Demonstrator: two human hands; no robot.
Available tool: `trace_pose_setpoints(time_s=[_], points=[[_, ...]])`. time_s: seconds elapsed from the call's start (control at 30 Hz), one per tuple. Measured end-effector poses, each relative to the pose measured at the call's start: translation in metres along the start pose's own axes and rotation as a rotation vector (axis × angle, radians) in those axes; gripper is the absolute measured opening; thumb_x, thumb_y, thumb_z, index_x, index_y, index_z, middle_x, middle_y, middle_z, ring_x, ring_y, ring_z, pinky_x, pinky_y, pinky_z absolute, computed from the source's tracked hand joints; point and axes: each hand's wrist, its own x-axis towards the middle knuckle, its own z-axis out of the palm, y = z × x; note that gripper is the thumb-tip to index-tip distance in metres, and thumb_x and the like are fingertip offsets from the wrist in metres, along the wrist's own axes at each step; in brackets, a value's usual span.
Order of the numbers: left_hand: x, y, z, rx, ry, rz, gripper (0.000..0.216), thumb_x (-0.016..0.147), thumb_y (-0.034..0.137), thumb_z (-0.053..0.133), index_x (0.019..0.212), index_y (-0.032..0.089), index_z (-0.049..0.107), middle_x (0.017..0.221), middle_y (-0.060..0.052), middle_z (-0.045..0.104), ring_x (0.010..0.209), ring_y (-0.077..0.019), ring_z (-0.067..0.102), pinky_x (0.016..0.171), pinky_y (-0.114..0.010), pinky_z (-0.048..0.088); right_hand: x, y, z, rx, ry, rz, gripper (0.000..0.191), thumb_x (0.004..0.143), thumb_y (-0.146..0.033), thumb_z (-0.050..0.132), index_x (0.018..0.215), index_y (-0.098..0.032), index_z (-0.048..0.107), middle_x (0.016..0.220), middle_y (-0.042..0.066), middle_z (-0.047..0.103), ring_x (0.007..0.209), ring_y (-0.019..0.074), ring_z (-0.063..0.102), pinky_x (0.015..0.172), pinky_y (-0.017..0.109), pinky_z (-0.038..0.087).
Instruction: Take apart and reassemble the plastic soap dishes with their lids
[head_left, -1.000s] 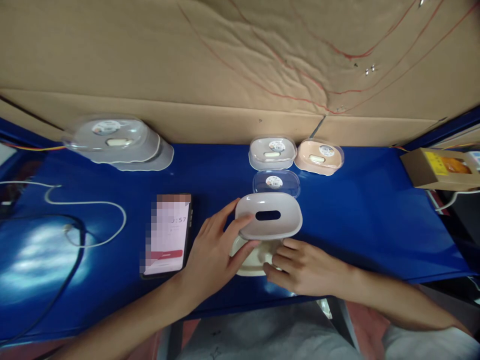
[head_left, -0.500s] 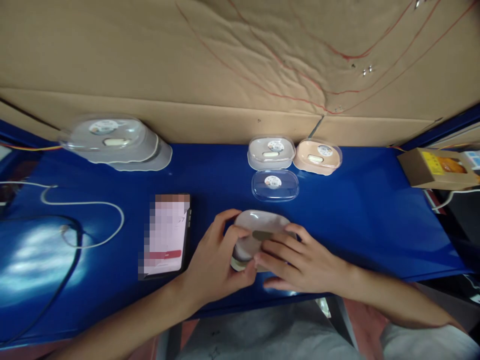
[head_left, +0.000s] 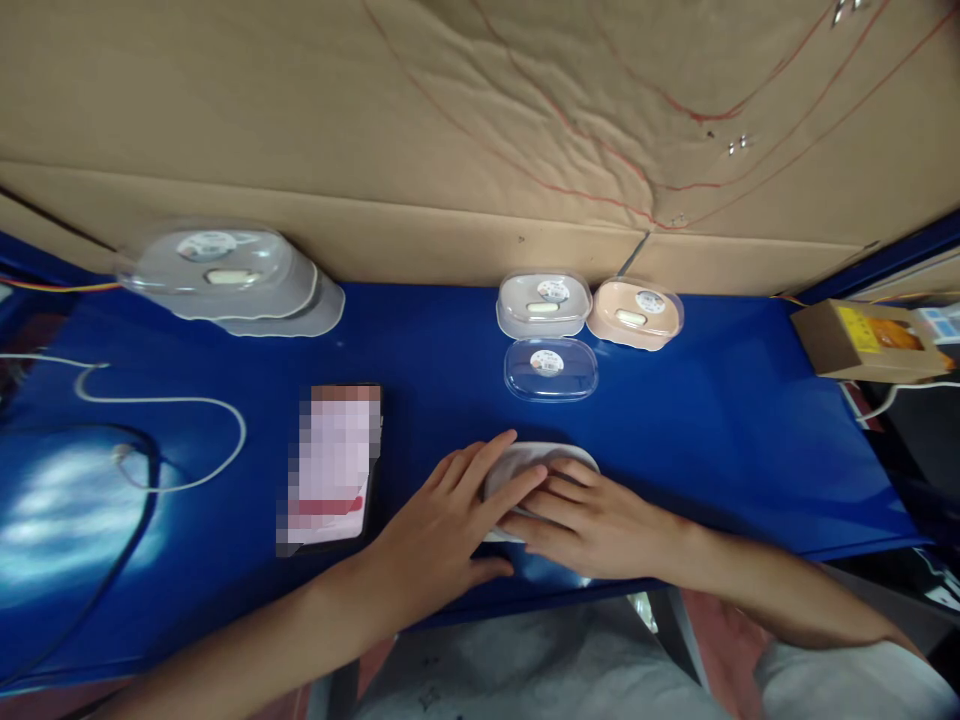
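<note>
A pale grey oval plastic box (head_left: 571, 452) lies low near the table's front edge, largely covered by both hands. My left hand (head_left: 457, 515) rests over its left side with the fingers stretched out and the thumb apart. Across the right and middle of the box lies my right hand (head_left: 581, 515), fingers extended flat on it. The fingertips of the two hands meet near the box's middle. Just beyond sits a clear oval lid (head_left: 551, 380) with a round label. Behind that lid stand a lidded grey box (head_left: 517, 318) and a lidded peach box (head_left: 651, 328).
To the left lies a phone (head_left: 330, 450) with a lit, blurred screen. Stacked grey boxes (head_left: 300, 310) stand at the back left. A white cable (head_left: 187, 402) and a dark cable curl on the blue table (head_left: 720, 430). A cardboard box (head_left: 832, 340) sits at the right edge.
The oval box has gone from tilted, with its hollow showing, to lying lower and flatter. My left hand has let go of its side and spread over its top; my right fingers have flattened.
</note>
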Motion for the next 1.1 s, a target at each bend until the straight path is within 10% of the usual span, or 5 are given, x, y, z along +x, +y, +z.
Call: trace_pose_setpoints(time_s=[0.2, 0.4, 1.1], points=[[-0.002, 0.002, 0.011, -0.219, 0.042, -0.114, 0.08, 0.083, 0.006, 0.069, 0.153, 0.026, 0.036, 0.172, -0.018, 0.022, 0.151, -0.0385, 0.043, 0.106, -0.053, 0.06, 0.0, -0.001, 0.003, -0.005, -0.015, -0.045, 0.037, 0.102, -0.014, 0.061, 0.139, -0.015, 0.062, 0.122, 0.006, 0.074, 0.119, 0.0236, 0.063, 0.104, 0.039, 0.045], [0.006, -0.008, 0.012, -0.047, 0.029, -0.048, 0.079, 0.086, 0.025, 0.078, 0.154, 0.023, 0.038, 0.155, -0.02, 0.051, 0.148, -0.0393, 0.046, 0.121, -0.07, 0.036, 0.0, -0.003, 0.006, 0.059, -0.104, 0.038, 0.044, 0.106, -0.022, 0.058, 0.149, -0.015, 0.053, 0.134, 0.01, 0.069, 0.137, 0.0252, 0.054, 0.112, 0.042, 0.044], [0.01, -0.004, -0.002, -0.177, 0.157, -0.159, 0.077, 0.079, 0.023, 0.081, 0.146, 0.026, 0.042, 0.146, -0.015, 0.051, 0.133, -0.0351, 0.055, 0.109, -0.054, 0.053, -0.007, 0.02, -0.008, -0.063, 0.135, 0.008, 0.034, 0.105, -0.031, 0.064, 0.137, -0.021, 0.066, 0.136, 0.008, 0.072, 0.135, 0.0218, 0.056, 0.119, 0.043, 0.037]])
